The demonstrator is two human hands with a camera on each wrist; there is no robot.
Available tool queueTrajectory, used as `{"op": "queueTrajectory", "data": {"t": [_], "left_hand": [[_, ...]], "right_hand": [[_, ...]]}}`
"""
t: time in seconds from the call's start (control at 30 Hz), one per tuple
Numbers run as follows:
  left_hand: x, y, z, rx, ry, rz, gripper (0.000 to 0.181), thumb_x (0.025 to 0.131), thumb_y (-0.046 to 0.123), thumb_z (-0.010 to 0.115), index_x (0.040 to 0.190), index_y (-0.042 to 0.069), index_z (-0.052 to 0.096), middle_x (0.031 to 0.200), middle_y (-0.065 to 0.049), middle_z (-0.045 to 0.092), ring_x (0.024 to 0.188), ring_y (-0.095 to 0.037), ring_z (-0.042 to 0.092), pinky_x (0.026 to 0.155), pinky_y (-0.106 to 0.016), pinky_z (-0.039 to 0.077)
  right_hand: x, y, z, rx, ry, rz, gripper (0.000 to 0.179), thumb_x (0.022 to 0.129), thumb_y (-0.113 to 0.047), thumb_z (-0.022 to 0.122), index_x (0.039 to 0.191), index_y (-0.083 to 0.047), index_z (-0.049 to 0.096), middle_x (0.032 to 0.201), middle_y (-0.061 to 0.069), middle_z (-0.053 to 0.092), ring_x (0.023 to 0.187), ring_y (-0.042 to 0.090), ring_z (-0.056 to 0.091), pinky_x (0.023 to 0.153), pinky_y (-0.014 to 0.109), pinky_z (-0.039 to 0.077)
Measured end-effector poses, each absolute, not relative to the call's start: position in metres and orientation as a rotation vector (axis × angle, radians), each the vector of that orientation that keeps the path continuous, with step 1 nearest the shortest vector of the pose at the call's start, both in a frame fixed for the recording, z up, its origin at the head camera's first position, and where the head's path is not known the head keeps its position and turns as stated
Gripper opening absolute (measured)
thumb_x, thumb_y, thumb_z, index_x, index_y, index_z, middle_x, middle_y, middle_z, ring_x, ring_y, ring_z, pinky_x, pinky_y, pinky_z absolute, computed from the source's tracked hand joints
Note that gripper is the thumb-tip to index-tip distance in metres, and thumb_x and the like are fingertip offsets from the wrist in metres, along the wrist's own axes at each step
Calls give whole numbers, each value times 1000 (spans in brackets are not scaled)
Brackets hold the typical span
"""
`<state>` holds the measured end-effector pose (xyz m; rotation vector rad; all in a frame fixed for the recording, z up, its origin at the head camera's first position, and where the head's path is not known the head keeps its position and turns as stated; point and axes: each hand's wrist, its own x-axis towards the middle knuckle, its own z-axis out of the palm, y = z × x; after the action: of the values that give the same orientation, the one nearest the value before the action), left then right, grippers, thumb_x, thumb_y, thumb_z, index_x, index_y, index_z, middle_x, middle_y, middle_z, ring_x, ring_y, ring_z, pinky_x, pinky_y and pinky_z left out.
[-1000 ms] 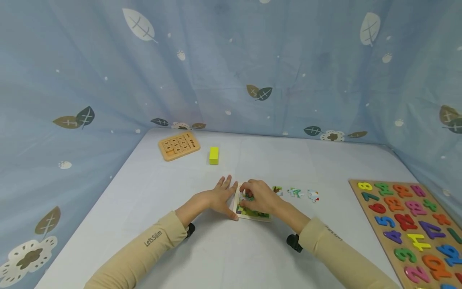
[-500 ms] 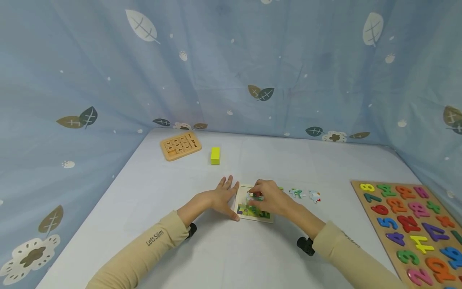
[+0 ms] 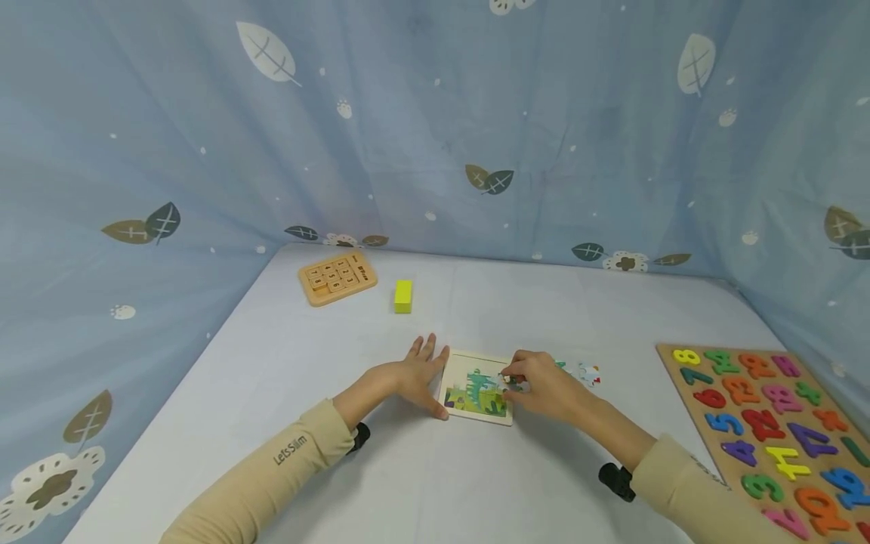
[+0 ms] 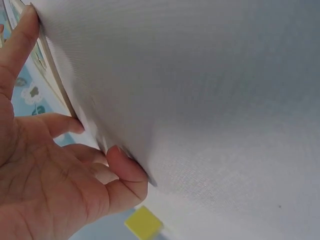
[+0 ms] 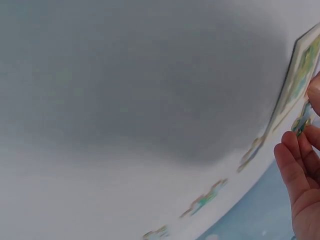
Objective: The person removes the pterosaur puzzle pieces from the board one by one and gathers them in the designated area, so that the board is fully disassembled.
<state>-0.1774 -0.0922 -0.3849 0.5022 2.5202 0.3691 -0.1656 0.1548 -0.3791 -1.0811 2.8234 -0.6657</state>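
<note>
A small jigsaw puzzle board (image 3: 479, 418) with a pale wooden frame lies on the table, showing part of a green dinosaur picture. My left hand (image 3: 413, 379) lies spread along its left side. In the left wrist view the thumb and a finger touch the frame's edge (image 4: 55, 75). My right hand (image 3: 550, 387) pinches a small jigsaw piece (image 5: 301, 121) between thumb and fingertips, over the board's right edge. Loose jigsaw pieces (image 5: 205, 198) lie to the right of the board; in the head view the right hand partly covers them.
A wooden sliding number puzzle (image 3: 337, 277) lies at the back left, beside a yellow block (image 3: 403, 296). A large board of coloured numbers (image 3: 768, 431) takes up the right side. A blue patterned curtain (image 3: 435, 128) hangs behind the white table (image 3: 381, 476).
My right hand has moved right across the board to its right edge, uncovering more of the dinosaur picture. It holds a jigsaw piece. My left hand has stayed at the board's left side.
</note>
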Motion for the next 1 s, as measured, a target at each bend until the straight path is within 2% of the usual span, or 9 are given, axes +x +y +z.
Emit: {"op": "queueTrajectory", "data": {"t": [0.53, 1.0], "left_hand": [[-177, -92, -384, 473, 2533, 363, 112, 74, 47, 79, 155, 9, 12, 161, -18, -7, 149, -36, -9, 119, -57, 12], [-177, -91, -384, 467, 2543, 362, 113, 73, 47, 80, 155, 9, 13, 161, -18, -6, 149, -36, -8, 119, -56, 13]], "right_hand": [[-164, 186, -389, -1077, 2808, -589, 29, 78, -12, 78, 101, 5, 73, 86, 1, 62, 66, 3, 48, 54, 15, 42], [-162, 190, -393, -1091, 2759, -562, 33, 78, -15, 78, 104, 5, 72, 89, 0, 61, 69, 5, 48, 57, 15, 42]]}}
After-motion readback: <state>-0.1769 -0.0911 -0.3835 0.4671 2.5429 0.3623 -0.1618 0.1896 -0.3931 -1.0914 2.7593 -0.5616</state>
